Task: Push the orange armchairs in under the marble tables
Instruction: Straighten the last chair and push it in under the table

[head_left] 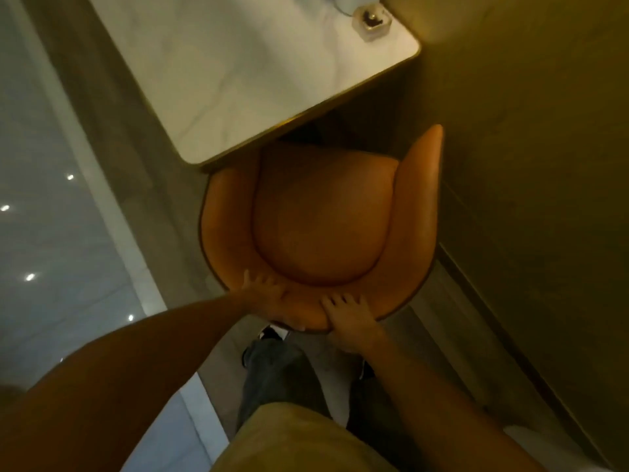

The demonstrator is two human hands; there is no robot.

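Armchair: orange armchair (320,219) lies straight ahead of both hands, its seat front just tucked beneath the marble table (238,73).
Hands: left hand (272,301) and right hand (350,321) are curled over the backrest top, side by side, equally near.
Push axis: toward the table.

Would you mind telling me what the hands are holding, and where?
Both the left hand and right hand grip the orange armchair by its backrest's top edge.

Single head view, looking steeply down, tilted, close over armchair (320,219) back and table (238,63) edge.
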